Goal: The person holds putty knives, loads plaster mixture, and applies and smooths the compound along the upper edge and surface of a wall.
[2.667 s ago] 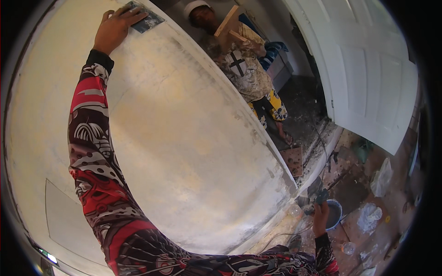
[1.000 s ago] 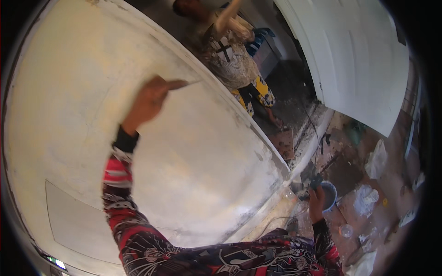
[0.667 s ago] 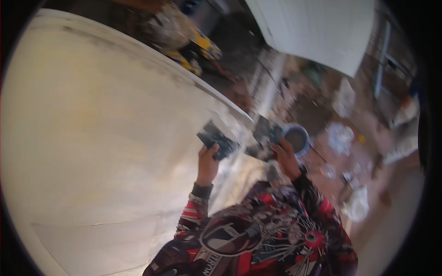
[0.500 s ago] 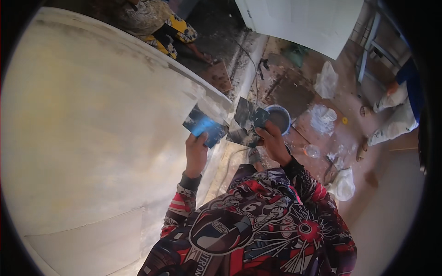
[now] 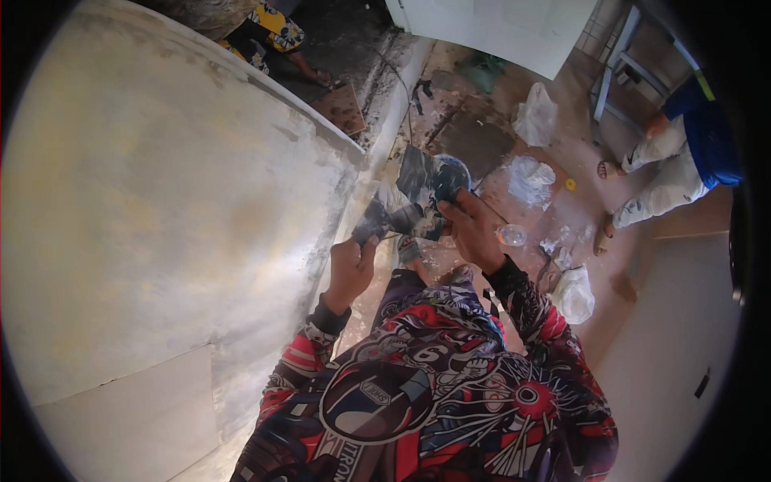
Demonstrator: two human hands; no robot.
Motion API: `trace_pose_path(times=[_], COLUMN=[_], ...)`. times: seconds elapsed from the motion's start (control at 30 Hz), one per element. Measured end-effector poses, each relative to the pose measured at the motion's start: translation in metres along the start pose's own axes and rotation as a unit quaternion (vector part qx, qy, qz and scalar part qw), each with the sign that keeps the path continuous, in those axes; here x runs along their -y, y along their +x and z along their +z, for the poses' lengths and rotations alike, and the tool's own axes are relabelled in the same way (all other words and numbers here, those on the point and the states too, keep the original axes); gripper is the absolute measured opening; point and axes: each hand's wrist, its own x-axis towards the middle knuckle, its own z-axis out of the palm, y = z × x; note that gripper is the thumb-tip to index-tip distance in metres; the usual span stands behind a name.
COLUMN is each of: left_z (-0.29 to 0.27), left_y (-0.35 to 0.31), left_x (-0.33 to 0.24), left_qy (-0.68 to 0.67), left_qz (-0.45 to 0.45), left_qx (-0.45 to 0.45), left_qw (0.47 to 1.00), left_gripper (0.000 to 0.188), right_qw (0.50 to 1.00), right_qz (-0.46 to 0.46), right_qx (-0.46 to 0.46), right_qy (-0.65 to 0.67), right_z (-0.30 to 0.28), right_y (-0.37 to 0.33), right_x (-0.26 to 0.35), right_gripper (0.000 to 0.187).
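Note:
My left hand [image 5: 348,271] is closed on a small dark putty knife [image 5: 371,225], now seen at a steep angle. My right hand [image 5: 475,231] grips a wider dark scraper [image 5: 419,178], its blade smeared with pale filler. The two blades meet or overlap in front of me, with whitish paste around the place where they cross. Partly hidden behind the scraper in my right hand is a round bucket [image 5: 459,165]. To the left rises a patchy cream and grey wall [image 5: 201,193], and neither tool touches its face.
Plastic bags [image 5: 532,181] and a clear plastic bottle [image 5: 511,234] lie on the dirty tiled floor. At right, a person in splashed pale trousers [image 5: 675,173] stands near a metal ladder [image 5: 618,64]. Another person in yellow patterned clothing [image 5: 277,28] is beyond the wall. A white panel [image 5: 498,32] stands ahead.
My left hand has turned its putty knife from blade-flat to nearly edge-on and brought it against the scraper in my right hand. The view has shifted, with the surroundings moving left and up.

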Motion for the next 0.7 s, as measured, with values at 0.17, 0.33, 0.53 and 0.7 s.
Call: trace_pose_path(times=[0.17,0.33,0.53,0.7], left_z=[0.034,0.021,0.018,0.045], left_y=[-0.024,-0.018,-0.012,-0.026], left_x=[0.039,0.054,0.0,0.006], left_qy=[-0.099,-0.208,-0.43,-0.602], left_qz=[0.057,-0.173,-0.212,-0.268], left_qx=[-0.01,-0.014,0.003,-0.038], left_qw=[0.993,0.963,0.878,0.751], left_gripper=[0.017,0.015,0.019,0.023], right_qw=[1.0,0.988,0.949,0.824], right_qz=[0.02,-0.052,-0.165,-0.221], right_qx=[-0.02,-0.109,-0.1,0.01], right_qy=[0.005,-0.1,-0.25,-0.522], right_z=[-0.008,0.005,0.0,0.019], right_y=[-0.005,-0.014,-0.02,-0.046], right_x=[-0.008,-0.003,-0.023,-0.01], right_gripper=[0.017,0.011,0.013,0.016])
